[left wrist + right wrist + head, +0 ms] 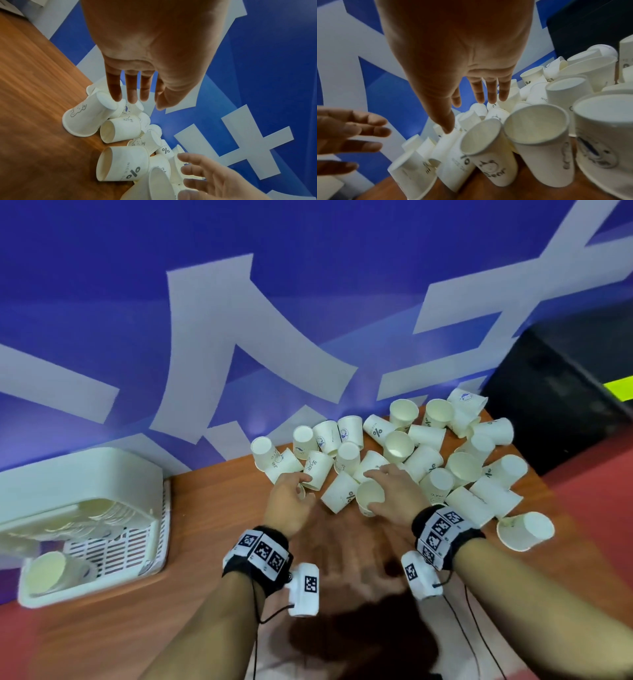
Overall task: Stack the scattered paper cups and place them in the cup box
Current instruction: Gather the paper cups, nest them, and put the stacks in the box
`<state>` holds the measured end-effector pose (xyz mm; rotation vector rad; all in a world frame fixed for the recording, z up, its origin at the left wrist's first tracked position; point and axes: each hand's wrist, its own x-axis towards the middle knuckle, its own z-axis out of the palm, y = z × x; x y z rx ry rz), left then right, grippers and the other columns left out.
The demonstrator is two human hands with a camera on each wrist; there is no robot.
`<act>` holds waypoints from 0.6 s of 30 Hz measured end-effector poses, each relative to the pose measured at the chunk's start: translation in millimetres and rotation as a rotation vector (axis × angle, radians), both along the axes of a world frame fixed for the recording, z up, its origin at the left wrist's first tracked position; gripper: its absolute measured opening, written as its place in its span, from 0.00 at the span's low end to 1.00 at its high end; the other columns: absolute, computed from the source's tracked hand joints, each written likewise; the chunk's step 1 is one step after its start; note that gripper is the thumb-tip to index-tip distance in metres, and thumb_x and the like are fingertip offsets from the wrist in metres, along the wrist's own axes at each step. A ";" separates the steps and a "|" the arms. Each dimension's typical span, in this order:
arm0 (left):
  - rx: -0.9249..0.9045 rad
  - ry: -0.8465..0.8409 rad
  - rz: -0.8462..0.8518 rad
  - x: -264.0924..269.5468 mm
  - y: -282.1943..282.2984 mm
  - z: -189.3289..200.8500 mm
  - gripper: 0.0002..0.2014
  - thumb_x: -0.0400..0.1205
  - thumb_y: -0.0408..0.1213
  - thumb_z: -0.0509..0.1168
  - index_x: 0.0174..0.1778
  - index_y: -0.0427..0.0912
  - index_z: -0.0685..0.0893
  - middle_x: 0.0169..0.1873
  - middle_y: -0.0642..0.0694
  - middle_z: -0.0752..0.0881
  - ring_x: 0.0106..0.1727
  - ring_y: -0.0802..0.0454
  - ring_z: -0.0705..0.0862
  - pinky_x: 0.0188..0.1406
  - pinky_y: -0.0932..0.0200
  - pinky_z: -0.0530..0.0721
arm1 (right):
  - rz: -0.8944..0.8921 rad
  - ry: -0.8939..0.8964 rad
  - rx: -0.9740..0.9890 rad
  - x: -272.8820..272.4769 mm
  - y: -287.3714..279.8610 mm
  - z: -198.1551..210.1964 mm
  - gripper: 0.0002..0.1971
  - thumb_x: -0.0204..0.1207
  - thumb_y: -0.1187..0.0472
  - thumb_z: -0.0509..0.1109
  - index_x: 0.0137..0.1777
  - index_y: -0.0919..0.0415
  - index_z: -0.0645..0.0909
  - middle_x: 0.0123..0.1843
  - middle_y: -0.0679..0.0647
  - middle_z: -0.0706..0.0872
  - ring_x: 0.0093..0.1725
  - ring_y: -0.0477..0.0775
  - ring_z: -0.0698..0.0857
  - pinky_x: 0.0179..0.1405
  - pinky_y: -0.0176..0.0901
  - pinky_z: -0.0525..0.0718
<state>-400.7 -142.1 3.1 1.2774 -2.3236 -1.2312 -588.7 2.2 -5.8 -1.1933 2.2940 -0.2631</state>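
Observation:
Several white paper cups [404,453] lie scattered in a pile on the wooden table [212,508], some upright, some tipped or upside down. My left hand [301,484] hovers open at the pile's left edge. Its straight fingers [130,93] are just above an upside-down cup with a drawn figure [85,117]. My right hand [376,484] is open too, spread over an upright cup [370,496], with fingers [489,93] extended above the pile [530,121]. Neither hand holds a cup. The white cup box [102,474] stands at the far left, with stacked cups [99,511] inside.
A blue wall with white lettering [239,337] runs right behind the cups. A black box [565,392] stands at the back right. One cup [524,530] lies apart near the table's right edge. Bare wood [205,628] stretches between my arms and the cup box.

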 end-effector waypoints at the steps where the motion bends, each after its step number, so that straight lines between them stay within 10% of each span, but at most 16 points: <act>1: -0.005 -0.007 0.004 -1.9 1.7 -2.5 0.13 0.78 0.35 0.67 0.59 0.44 0.84 0.54 0.46 0.82 0.51 0.49 0.82 0.57 0.49 0.83 | 0.033 0.022 0.035 -2.7 1.6 -3.6 0.37 0.73 0.48 0.74 0.82 0.44 0.65 0.82 0.55 0.64 0.78 0.60 0.67 0.75 0.52 0.71; 18: 0.083 -0.098 0.091 4.0 3.4 -19.0 0.17 0.76 0.32 0.69 0.61 0.46 0.82 0.58 0.49 0.80 0.54 0.52 0.81 0.52 0.60 0.77 | 0.285 0.176 0.134 -4.5 -14.4 -28.4 0.37 0.77 0.48 0.71 0.84 0.38 0.59 0.83 0.54 0.62 0.80 0.61 0.64 0.81 0.58 0.58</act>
